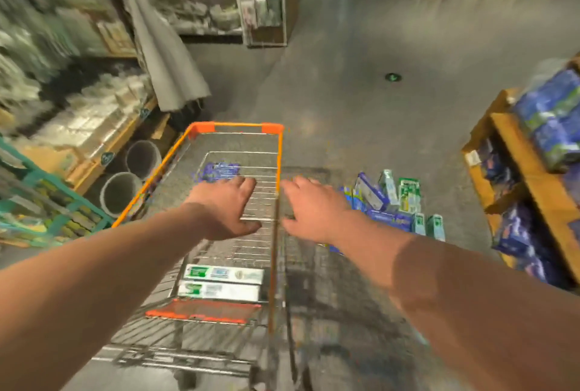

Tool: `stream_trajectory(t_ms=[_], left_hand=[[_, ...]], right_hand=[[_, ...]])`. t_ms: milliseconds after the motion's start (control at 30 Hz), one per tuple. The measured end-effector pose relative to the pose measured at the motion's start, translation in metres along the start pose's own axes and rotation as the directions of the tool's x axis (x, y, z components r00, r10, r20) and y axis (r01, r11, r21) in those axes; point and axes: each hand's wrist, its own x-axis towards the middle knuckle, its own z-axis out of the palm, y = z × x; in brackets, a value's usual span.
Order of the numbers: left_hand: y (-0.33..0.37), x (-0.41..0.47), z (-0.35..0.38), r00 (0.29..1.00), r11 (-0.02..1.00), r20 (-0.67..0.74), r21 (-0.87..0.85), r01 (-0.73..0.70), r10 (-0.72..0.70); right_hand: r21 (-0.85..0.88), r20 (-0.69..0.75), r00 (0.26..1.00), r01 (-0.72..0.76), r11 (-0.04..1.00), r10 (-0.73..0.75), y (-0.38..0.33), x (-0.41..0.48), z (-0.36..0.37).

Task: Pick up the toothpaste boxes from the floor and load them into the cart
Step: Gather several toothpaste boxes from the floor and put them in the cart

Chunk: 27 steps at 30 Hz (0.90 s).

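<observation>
A wire shopping cart (233, 127) with an orange rim stands in front of me. Inside it lie two white and green toothpaste boxes (222, 282) near me and a blue box (219, 171) at the far end. Several blue and green toothpaste boxes (392, 202) lie in a pile on the floor just right of the cart. My left hand (229, 207) hovers over the cart basket, fingers spread and holding nothing. My right hand (314, 208) is above the cart's right rim, also spread and holding nothing. The picture is blurred by motion.
Shelves of goods (78, 101) line the left side, with two grey buckets (131, 177) on the floor beside the cart and a teal rack (47, 202) nearer. A wooden shelf with blue packs (539, 145) stands at the right. Grey floor (361, 61) stretches ahead.
</observation>
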Motion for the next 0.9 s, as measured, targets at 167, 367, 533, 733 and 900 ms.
stream_trajectory(t_ms=[167,367,533,733,900], left_hand=[[0.126,0.037,-0.053,0.998,0.998,-0.033,0.000,-0.057,0.057],[0.257,0.112,-0.063,0.978,0.977,-0.024,-0.034,-0.208,0.208],[0.346,0.190,-0.033,0.929,0.929,0.025,-0.044,-0.368,0.370],[0.435,0.286,0.038,0.886,0.899,0.152,-0.061,-0.433,0.437],[0.491,0.332,0.120,0.853,0.883,0.231,-0.180,-0.435,0.467]], right_hand=[[-0.022,-0.026,0.993,-0.115,0.993,0.114,0.123,-0.081,-0.038],[0.018,0.013,0.938,-0.347,0.938,0.347,0.260,-0.152,-0.032],[0.020,0.154,0.843,-0.524,0.852,0.515,0.351,-0.186,0.011],[0.083,0.233,0.750,-0.649,0.756,0.619,0.446,-0.219,0.082],[0.015,0.370,0.659,-0.709,0.705,0.655,0.516,-0.226,0.165]])
